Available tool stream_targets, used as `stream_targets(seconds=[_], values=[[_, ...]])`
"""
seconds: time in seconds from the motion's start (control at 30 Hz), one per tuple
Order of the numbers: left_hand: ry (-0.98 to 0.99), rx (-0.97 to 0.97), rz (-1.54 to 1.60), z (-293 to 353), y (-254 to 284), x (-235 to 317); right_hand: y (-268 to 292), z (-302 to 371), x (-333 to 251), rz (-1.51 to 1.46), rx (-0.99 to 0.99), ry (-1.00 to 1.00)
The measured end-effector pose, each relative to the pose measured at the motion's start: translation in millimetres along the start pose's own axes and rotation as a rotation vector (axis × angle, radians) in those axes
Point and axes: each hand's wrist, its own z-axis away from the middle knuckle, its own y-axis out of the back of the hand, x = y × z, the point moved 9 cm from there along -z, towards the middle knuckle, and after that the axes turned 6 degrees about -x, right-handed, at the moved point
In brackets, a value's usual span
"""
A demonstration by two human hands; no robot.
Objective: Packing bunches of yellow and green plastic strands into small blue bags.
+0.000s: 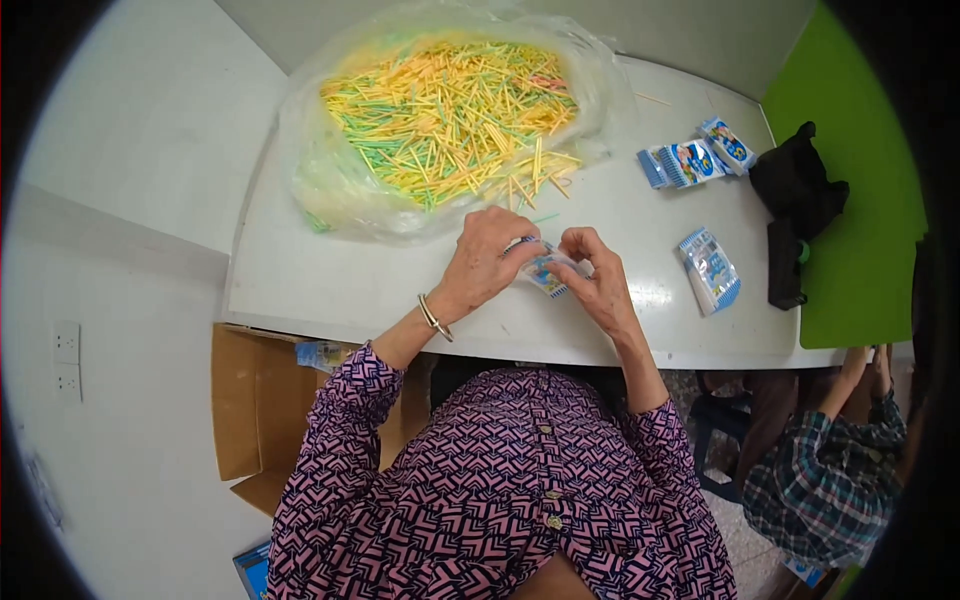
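Small blue-and-white plastic packet (547, 277) is in both hands, in from the front edge of the tabletop (645, 215), near mid-length. Long axis seems to slant, far-left to near-right. Can't tell if it touches the surface.

Grip: left hand (490, 258) pinches the far-left end, right hand (598, 283) pinches the right side; fingers hide part of it.

Key relation: yellow, orange and green thin sticks (450, 110) are beyond the packet, toward the far-left corner, in a big translucent plastic bag (310, 185). Left hand is nearer. Bag's near rim stands just past that hand; a loose green stick (545, 217) lies between hands and bag.

Right: flat blue-and-white packet (710, 271) alone; blue-and-white packet cluster (692, 161) farther back, beside black object (795, 180) at right edge.
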Motion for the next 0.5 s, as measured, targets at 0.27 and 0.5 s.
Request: stream_targets(seconds=[0.27,0.5], values=[[0.048,0.084,0.105,5.5,2.6,-16.6,-14.2,-6.5,13.9,-0.188,-0.025,-0.052],[0.014,0.071,0.009,1.9,4.5,-19.7,-19.5,-9.6,17.9,-0.249,-0.056,-0.102]])
